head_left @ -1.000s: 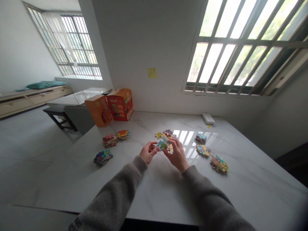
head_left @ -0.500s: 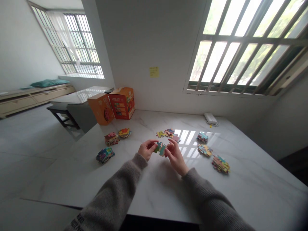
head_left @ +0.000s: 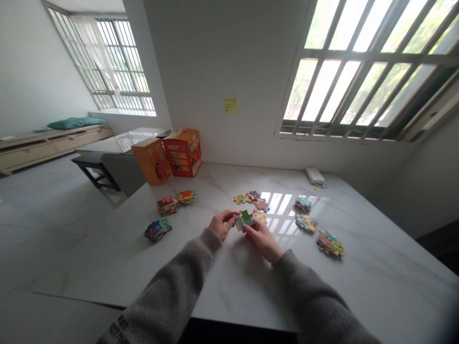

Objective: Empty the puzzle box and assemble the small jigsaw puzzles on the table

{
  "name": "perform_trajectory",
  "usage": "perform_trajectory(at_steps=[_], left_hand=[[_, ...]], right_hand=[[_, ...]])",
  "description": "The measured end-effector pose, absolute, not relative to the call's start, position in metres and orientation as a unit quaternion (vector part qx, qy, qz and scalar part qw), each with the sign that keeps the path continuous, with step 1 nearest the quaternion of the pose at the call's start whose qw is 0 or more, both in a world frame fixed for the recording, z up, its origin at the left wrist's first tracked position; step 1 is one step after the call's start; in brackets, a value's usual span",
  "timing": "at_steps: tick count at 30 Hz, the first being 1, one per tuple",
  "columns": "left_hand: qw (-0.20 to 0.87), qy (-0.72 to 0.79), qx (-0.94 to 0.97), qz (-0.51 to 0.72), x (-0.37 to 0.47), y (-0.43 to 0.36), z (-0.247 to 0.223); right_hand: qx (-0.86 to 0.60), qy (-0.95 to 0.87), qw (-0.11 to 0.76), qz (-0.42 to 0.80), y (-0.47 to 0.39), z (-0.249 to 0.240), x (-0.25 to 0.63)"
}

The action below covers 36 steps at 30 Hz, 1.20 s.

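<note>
Between my two hands, above the marble-patterned table [head_left: 229, 282], is a green and light-blue jigsaw puzzle piece [head_left: 245, 218]. My left hand [head_left: 223, 224] pinches its left edge between thumb and fingers. My right hand [head_left: 262, 239] grips its lower right side, the thumb in front. Just beyond them lie loose puzzle pieces [head_left: 252, 196] in a small spread, and some pinkish-yellow pieces [head_left: 259, 217] show right behind my right hand. Whether the held piece is single or a short stack, I cannot tell.
Stacks of pieces stand at left: blue-green [head_left: 158, 230], red-brown [head_left: 167, 206], orange [head_left: 187, 197]. At right are a teal stack [head_left: 303, 204], a yellow one [head_left: 306, 223] and a green-yellow one [head_left: 330, 244]. Orange boxes [head_left: 182, 154] and a white device [head_left: 314, 177] stand farther back.
The puzzle piece has been turned between my fingers, and my right fingers have come down from above it. Pinkish-yellow pieces behind my right hand are now uncovered.
</note>
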<state>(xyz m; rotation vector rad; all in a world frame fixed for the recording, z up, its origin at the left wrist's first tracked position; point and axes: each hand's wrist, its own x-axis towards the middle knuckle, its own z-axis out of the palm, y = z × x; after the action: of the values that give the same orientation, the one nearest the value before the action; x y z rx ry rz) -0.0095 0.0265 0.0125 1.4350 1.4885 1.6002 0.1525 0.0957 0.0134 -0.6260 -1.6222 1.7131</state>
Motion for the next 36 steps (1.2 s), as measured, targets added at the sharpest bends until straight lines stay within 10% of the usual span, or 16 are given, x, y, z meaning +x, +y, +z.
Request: perform_trajectory(at_steps=[20,36], left_hand=[[-0.063,0.598,0.712,0.362,-0.03,0.021,0.014],[-0.212,0.872,0.398,0.193,-0.12,0.001,0.051]], right_hand=[[-0.224,-0.647,0.406,0.605,0.096,0.024,0.157],[-0.219,-0.695,0.409,0.549,0.098,0.019,0.16]])
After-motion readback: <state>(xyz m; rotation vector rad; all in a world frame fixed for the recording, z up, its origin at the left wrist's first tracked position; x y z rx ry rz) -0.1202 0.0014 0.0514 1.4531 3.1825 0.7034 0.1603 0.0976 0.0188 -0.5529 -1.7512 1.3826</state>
